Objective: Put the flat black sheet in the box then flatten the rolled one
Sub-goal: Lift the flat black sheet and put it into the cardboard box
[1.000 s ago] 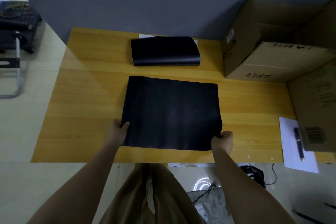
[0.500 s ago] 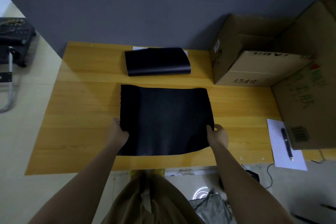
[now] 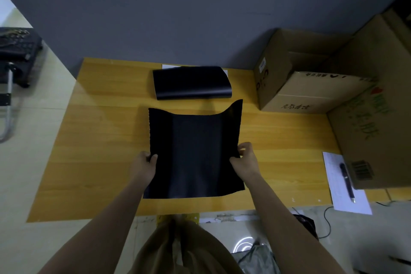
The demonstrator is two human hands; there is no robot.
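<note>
The flat black sheet point(image 3: 193, 153) is lifted off the yellow wooden table point(image 3: 93, 140), sagging in the middle with both side edges curled up. My left hand point(image 3: 143, 165) grips its left edge and my right hand point(image 3: 245, 160) grips its right edge, about midway along each side. Behind it lies the rolled black sheet point(image 3: 191, 83), resting on the table near the wall. The open cardboard box point(image 3: 295, 87) stands at the back right, its opening facing up and its flaps spread.
A large box flap point(image 3: 373, 118) hangs over the table's right side. A white paper point(image 3: 347, 187) with a black pen point(image 3: 347, 180) lies at the right front edge. A dark chair point(image 3: 15, 51) stands on the floor at far left.
Both hands slid up along the sheet's side edges and raised it; the sheet went from lying flat to curling upward at its sides. The view shifted downward.
</note>
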